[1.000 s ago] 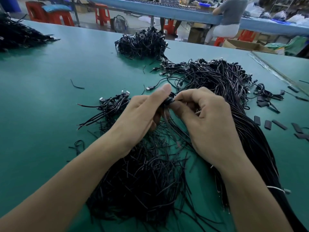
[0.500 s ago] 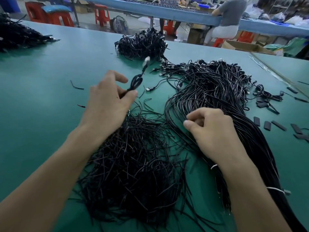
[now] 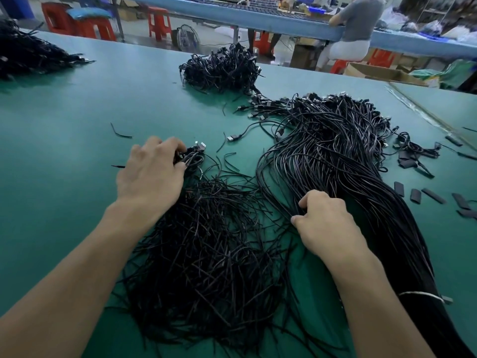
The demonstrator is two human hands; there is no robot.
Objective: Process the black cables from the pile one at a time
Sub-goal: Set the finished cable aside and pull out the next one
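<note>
Two hands (image 3: pixel 152 174) (image 3: pixel 326 223), four cable piles (image 3: pixel 222 68) (image 3: pixel 335 151) (image 3: pixel 206 267) (image 3: pixel 25 55), four red stools (image 3: pixel 158 21).

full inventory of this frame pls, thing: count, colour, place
table: one, green, fills the view
long cable bundle: one, black, right of centre
short tie pile: one, black, centre near
coiled cable: one, black with silver plug, at left fingertips
coiled cable heap: one, black, far centre
cable heap: one, black, far left
flat sleeve pieces: several, black, right edge
stools: several, red, beyond table
seated person: one, grey top, far bench
left hand: on coiled cable
right hand: closed at the bundle's left edge
</note>
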